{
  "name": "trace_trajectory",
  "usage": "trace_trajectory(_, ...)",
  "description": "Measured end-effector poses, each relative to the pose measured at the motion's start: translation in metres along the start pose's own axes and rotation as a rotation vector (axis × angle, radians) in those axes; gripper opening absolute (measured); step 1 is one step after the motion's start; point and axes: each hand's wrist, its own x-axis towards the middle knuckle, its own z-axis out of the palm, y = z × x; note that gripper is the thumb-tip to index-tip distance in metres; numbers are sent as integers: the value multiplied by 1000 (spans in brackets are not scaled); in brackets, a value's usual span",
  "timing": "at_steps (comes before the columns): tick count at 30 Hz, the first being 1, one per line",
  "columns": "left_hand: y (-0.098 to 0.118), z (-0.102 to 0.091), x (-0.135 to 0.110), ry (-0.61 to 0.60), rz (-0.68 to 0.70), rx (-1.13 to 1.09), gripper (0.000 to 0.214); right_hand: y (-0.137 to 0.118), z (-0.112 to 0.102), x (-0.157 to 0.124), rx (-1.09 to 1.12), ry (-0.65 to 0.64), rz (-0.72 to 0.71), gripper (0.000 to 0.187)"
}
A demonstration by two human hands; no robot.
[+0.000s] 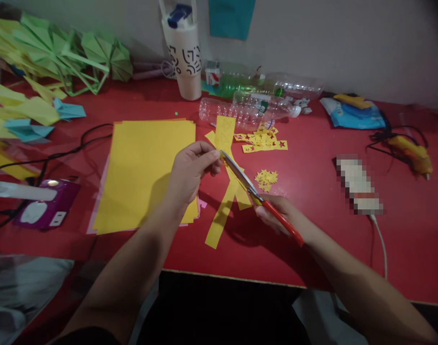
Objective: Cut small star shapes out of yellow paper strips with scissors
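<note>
My right hand (274, 211) grips red-handled scissors (240, 175), whose blades point up and left. At their tip, my left hand (197, 165) is closed in a pinch on a small piece of yellow paper (222, 154), mostly hidden by the fingers. Beneath the blades lie crossed yellow paper strips (221, 218); the upper one bears faint star outlines. Right of them sits a small pile of cut yellow stars (266, 179). Strips with star-shaped holes (264, 140) lie just behind that pile.
A stack of yellow sheets (143, 167) lies left. Clear plastic bottles (247, 105) and a white tumbler (188, 57) stand or lie at the back. Folded paper (53, 52), a purple power box (42, 206), a glue gun (409, 151) and a blurred-out corded device (361, 187) flank the work.
</note>
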Motion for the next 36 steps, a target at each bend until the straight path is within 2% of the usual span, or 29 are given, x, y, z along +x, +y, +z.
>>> trace_trajectory(10, -5, -1, -1, -24, 47, 71, 13, -1, 2, 1, 34, 18, 25, 50)
trace_trajectory(28, -5, 0, -2, -51, 63, 90, 11, 0, 1, 0, 76, -59, -51, 53)
trace_trajectory(36, -7, 3, -4, -30, 54, 56, 11, 0, 7, 1, 137, -66, 12, 52)
